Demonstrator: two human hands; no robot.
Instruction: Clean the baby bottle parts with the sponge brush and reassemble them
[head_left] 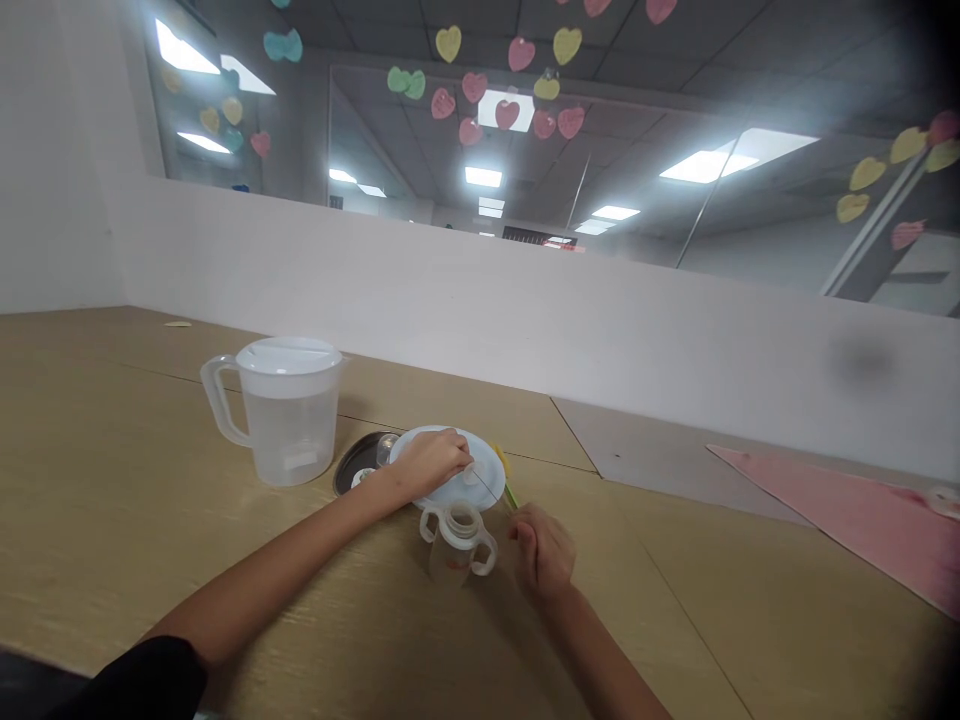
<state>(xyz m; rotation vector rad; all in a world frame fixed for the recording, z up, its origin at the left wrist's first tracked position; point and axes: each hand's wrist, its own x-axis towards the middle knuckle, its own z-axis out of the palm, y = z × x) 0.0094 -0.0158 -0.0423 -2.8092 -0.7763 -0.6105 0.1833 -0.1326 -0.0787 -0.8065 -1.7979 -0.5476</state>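
My left hand (pixel 436 462) is closed in a pinch above a pale blue plate (pixel 420 436), at a small translucent piece (pixel 469 473). From that piece a thin dark wire-like stick (pixel 487 486) runs toward my right hand (pixel 546 550), whose fingers are curled closed around its end. A yellow and green stem-like thing (pixel 511 495) reaches from the plate's right edge down to my right hand; I cannot tell if it is held. Between my hands, an uncapped clear baby cup (pixel 454 548) with two white handles stands upright on the table.
A lidded translucent pitcher (pixel 291 420) stands on the left of the wooden table (pixel 150 450). Beside the plate, a dark round tray (pixel 346 470) bears small clear and white parts. A pink sheet (pixel 870 510) lies at the right. A low white wall (pixel 450 310) borders the back.
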